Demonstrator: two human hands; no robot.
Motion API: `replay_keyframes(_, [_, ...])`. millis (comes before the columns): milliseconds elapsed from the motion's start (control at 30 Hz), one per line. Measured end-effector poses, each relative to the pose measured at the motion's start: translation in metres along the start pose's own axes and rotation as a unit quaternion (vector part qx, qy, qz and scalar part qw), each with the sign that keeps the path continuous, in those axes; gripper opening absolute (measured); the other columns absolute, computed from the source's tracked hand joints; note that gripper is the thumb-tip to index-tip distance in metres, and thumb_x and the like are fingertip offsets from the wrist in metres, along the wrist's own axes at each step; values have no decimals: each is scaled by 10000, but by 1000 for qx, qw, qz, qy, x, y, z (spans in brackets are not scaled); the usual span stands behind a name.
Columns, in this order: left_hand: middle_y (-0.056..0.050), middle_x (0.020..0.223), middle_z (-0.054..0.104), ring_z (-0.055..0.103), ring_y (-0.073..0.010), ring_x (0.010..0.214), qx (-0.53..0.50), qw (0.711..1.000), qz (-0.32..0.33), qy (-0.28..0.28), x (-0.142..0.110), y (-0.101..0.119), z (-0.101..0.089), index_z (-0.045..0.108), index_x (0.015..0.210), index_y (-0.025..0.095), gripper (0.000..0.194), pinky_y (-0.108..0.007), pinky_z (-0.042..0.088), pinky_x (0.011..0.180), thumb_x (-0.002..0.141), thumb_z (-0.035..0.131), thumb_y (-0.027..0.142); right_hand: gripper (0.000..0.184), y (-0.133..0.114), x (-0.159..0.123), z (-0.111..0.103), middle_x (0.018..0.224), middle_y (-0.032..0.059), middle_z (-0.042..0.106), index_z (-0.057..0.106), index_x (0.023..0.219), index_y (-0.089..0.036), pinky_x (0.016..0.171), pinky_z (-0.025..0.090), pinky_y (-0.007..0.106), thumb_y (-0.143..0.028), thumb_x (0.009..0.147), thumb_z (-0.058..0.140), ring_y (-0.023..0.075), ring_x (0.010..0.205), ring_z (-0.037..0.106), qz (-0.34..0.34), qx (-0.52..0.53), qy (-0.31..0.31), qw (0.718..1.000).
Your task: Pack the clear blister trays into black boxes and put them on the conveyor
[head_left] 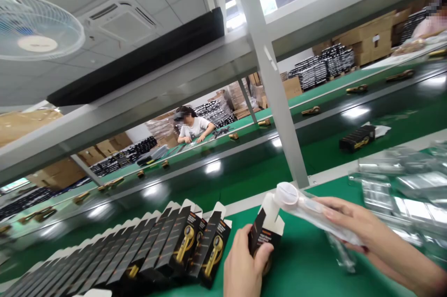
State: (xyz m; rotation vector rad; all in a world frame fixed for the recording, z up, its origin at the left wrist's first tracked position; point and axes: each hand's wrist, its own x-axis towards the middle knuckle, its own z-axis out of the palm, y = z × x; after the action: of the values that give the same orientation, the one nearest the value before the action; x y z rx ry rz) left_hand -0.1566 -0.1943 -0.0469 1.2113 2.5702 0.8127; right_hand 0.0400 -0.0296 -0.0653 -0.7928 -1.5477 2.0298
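Note:
My left hand (pixel 246 259) is wrapped round a small black printed carton (pixel 270 237), its white end flaps standing up. In my right hand (pixel 352 222) is a white handheld device (pixel 307 208) with a round head, in clear plastic. That head is right beside the carton's raised flaps; whether they touch I cannot tell. A clear plastic piece (pixel 340 250) hangs or lies below my right hand. Left of my hands, a long row of black cartons (pixel 178 241) with raised white flaps leans on the green table (pixel 303 271). Their fronts picture a gold device.
Clear plastic trays (pixel 394 185) are heaped at the right. Beyond a grey upright post (pixel 275 92), a green conveyor belt (pixel 237 171) carries gold devices (pixel 310 110) and a black carton (pixel 356 138). A co-worker (pixel 195 127) sits across the line. A fan (pixel 38 27) is at upper left.

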Motion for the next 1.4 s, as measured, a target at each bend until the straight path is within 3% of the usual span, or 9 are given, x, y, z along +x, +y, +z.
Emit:
replay_keyframes(200, [-67, 1057, 665, 645, -266, 960, -14, 990, 102, 97, -4, -24, 10, 585, 1157, 234, 572, -347, 488, 806, 784, 551, 667, 583, -6, -6, 4, 925, 50, 608, 657, 1158, -262, 481, 237, 195, -675, 747, 640, 108, 639, 423, 52, -55, -81, 994])
replay_keyframes(367, [-51, 944, 692, 681, -204, 823, 67, 936, 276, 207, -1, -34, 13, 563, 1124, 228, 665, -290, 532, 707, 764, 433, 771, 610, -16, -8, -10, 834, 34, 599, 670, 1111, -238, 469, 173, 199, -699, 712, 635, 95, 604, 416, 70, -120, -128, 982])
replay_keyframes(500, [-52, 861, 707, 682, -190, 717, 140, 867, 432, 205, 1, -29, 7, 555, 1082, 204, 710, -287, 535, 639, 738, 388, 802, 565, -15, -8, -12, 815, 32, 613, 689, 1037, -207, 472, 237, 193, -657, 698, 648, 115, 612, 470, 41, -188, -142, 971])
replay_keyframes(600, [-43, 830, 706, 669, -176, 667, 159, 846, 469, 196, -1, -20, 7, 547, 1068, 193, 718, -294, 526, 609, 766, 322, 804, 398, -12, -10, -6, 929, 41, 662, 710, 996, -209, 571, 357, 212, -512, 747, 638, 172, 760, 564, -22, -220, -157, 962])
replay_keyframes(967, [-76, 830, 699, 658, -192, 694, 153, 831, 481, 234, -9, -9, 29, 561, 1064, 158, 666, -317, 489, 668, 863, 241, 706, 199, -9, -25, 23, 994, -1, 677, 650, 964, -239, 779, 435, 250, -213, 817, 518, 194, 933, 612, -76, -317, -106, 939])
replay_keyframes(1167, [-74, 903, 716, 678, -217, 747, 128, 874, 444, 152, 0, -18, 21, 564, 1133, 220, 628, -300, 518, 690, 766, 498, 726, 223, -16, -23, 7, 1038, -9, 640, 539, 1085, -274, 783, 452, 279, -289, 862, 534, 186, 901, 600, -104, -287, -115, 945])
replay_keyframes(1267, [-85, 992, 705, 676, -238, 852, 154, 913, 359, 121, 32, -17, 3, 577, 1135, 221, 574, -308, 528, 734, 780, 560, 672, 429, -34, -17, -17, 1147, 39, 614, 459, 1245, -284, 717, 487, 297, -506, 883, 517, 201, 880, 614, -96, -199, 24, 975])
replay_keyframes(1333, [-91, 1082, 681, 652, -257, 956, 176, 942, 259, 118, 65, -13, -6, 568, 1163, 211, 501, -347, 512, 818, 847, 531, 599, 415, -44, -14, -29, 1085, 43, 630, 508, 1181, -287, 686, 485, 312, -583, 896, 450, 210, 861, 615, -99, -209, 194, 953])
replay_keyframes(1400, [-105, 1136, 656, 625, -277, 1017, 187, 958, 189, 109, 103, -8, -11, 549, 1198, 185, 461, -394, 483, 881, 891, 500, 525, 348, -46, -12, -32, 972, 27, 642, 576, 1036, -289, 691, 469, 336, -577, 911, 426, 215, 836, 610, -109, -295, 264, 912])
